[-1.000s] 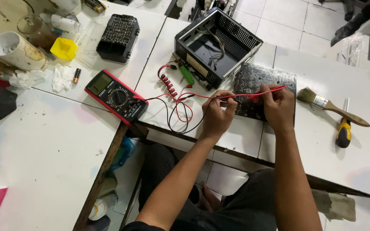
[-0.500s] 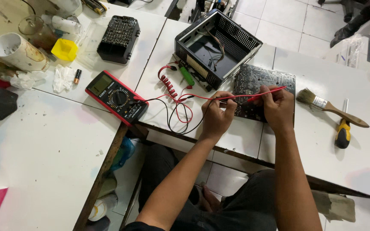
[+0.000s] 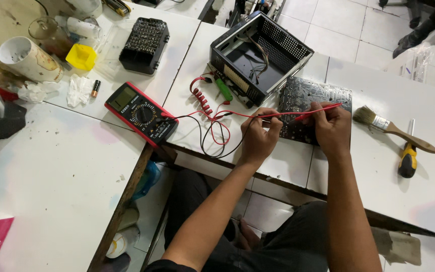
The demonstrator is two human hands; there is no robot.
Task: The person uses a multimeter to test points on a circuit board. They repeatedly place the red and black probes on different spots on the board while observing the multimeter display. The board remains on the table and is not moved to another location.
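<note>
Two probes are pinched in curled fingers: the black probe (image 3: 264, 117) by the left hand (image 3: 259, 138), the red probe (image 3: 323, 108) by the right hand (image 3: 331, 128); the tips on the circuit board (image 3: 312, 98) are hidden.

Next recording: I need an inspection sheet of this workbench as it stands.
Surface: white tables, stained.
Job's things: circuit board; red multimeter; open black metal case.
Clutter: paintbrush, screwdriver, black bit tray, yellow box, cup, battery.
Grippers: left hand holds a black probe, right hand a red probe, over the board.
Cables: red and black leads looped.
Surroundings: tiled floor.
</note>
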